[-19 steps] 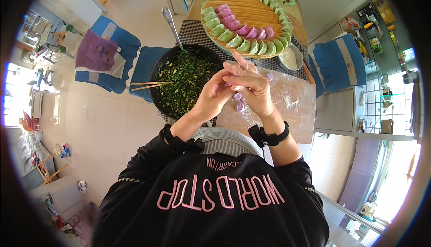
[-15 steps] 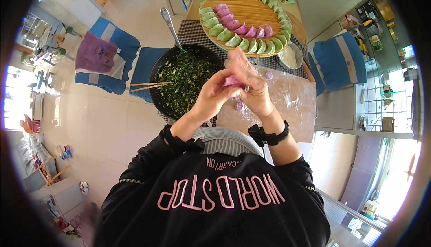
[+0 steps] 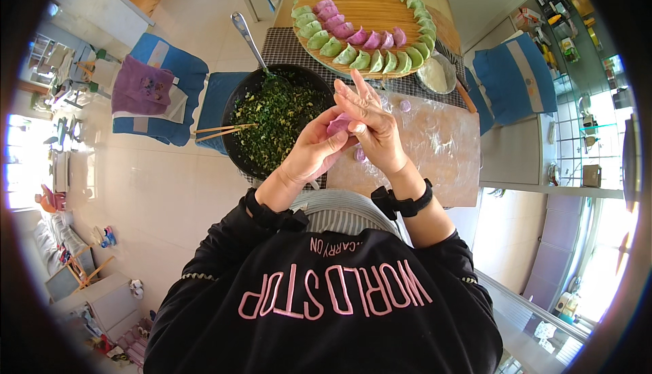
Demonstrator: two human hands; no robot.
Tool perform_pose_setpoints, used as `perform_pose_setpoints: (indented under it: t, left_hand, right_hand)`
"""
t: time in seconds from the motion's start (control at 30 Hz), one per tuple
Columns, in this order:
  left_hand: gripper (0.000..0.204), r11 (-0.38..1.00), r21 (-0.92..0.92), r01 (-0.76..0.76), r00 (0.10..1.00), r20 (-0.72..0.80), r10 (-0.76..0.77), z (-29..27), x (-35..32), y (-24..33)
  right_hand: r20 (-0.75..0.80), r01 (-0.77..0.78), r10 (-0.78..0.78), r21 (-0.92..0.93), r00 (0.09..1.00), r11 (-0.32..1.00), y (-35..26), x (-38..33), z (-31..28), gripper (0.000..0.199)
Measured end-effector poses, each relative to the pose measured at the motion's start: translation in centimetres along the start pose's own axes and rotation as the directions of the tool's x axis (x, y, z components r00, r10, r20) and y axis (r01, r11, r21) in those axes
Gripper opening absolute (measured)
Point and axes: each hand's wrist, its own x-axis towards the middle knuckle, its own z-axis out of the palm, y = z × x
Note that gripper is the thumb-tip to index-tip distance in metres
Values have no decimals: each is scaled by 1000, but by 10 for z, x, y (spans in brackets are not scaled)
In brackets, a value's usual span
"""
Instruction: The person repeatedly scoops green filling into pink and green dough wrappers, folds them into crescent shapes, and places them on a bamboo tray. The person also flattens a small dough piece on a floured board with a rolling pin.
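Between my two hands is a purple dumpling [image 3: 337, 125], held up over the near left part of the board. My left hand [image 3: 311, 148] cups it from the left with curled fingers. At its right edge, the thumb and index finger of my right hand [image 3: 382, 133] are pinched together, while the other fingers point away from me. Part of the dumpling is hidden by the fingers. Below the hands, a small purple dough piece [image 3: 360, 154] lies on the floured wooden board [image 3: 435, 170]; another dough lump [image 3: 405, 105] sits farther off.
To the left stands a dark pan [image 3: 229, 150] of chopped green filling [image 3: 272, 119], with a spoon [image 3: 248, 40] and chopsticks [image 3: 223, 131]. A round tray [image 3: 367, 10] at the far side bears green and purple dumplings. Right of it are a flour bowl [image 3: 436, 76] and a wooden rolling pin [image 3: 466, 97].
The right hand's fingers have tilted and spread a little, and its thumb now shows on the dumpling's edge. The dumpling has shifted slightly left. The whole view has moved a little.
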Motion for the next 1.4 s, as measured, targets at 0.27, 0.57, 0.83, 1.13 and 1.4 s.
perform_pose_setpoints:
  t: [0.27, 0.57, 0.83, 1.13, 1.4]
  left_hand:
    - [59, 989, -130, 73, 997, 13, -72, 2, 6, -11]
    - [61, 956, -22, 293, 951, -93, -294, -13, 28, -47]
    - [81, 812, -86, 577, 766, -288, -575, -28, 50, -123]
    - [71, 868, -13, 496, 778, -437, -451, -30, 46, -143]
    - [60, 923, -102, 370, 750, -553, -362, -39, 13, -139]
  right_hand:
    - [-69, -73, 67, -83, 995, 994, 8, -17, -5, 57]
    - [141, -115, 237, -578, 961, 808, 7, -68, -55, 66]
    - [-135, -637, 647, -408, 751, 654, 67, -187, -113, 23]
    - [-51, -661, 805, -603, 591, 446, 174, -245, -144, 25]
    - [256, -365, 801, -786, 542, 499, 157, -222, -84, 33]
